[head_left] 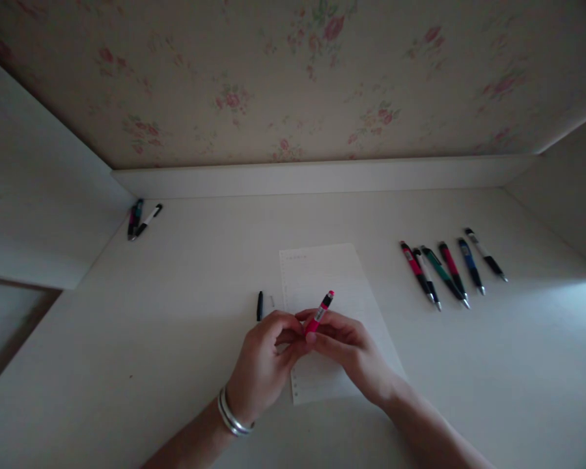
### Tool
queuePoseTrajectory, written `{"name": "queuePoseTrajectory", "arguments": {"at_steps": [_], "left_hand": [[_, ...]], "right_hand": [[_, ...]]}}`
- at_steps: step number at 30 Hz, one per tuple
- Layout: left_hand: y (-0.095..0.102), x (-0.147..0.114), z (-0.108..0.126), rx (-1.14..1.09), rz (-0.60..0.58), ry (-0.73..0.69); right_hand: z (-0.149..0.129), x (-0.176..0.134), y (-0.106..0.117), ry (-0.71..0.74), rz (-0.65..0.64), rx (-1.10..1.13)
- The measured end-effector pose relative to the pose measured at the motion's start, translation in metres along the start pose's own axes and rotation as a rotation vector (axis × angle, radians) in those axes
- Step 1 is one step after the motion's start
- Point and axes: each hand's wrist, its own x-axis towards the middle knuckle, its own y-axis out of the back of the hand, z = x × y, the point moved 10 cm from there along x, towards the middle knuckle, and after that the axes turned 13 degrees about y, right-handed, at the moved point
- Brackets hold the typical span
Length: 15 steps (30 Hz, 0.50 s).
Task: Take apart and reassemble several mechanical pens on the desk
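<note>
Head view: pink pen (319, 315), black-banded, tilted

the single view looks from the person's head, facing forward and down over the counter (176, 365), close enough that the hands (266, 365) (349, 342) sit just below the middle and the forearms (434, 426) leave by the bottom edge, while the flowered wall (185, 98) spans the top.

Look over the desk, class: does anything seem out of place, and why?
A short black piece lies just left of the paper, away from the grouped pens at the right. It looks shorter than them, perhaps a loose pen part.
</note>
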Motion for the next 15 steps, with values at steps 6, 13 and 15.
{"name": "queuePoseTrajectory", "arguments": {"at_steps": [6, 13, 15], "left_hand": [[0.001, -0.004, 0.020, 0.280, 0.071, -0.209], [0.002, -0.009, 0.027, 0.293, 0.134, -0.296], [0.002, -0.010, 0.026, 0.323, 0.149, -0.295]], "right_hand": [[-0.003, 0.001, -0.001, 0.039, -0.011, -0.035], [-0.003, 0.000, -0.002, 0.032, -0.013, 0.012], [-0.002, -0.001, 0.000, 0.022, 0.005, 0.011]]}}
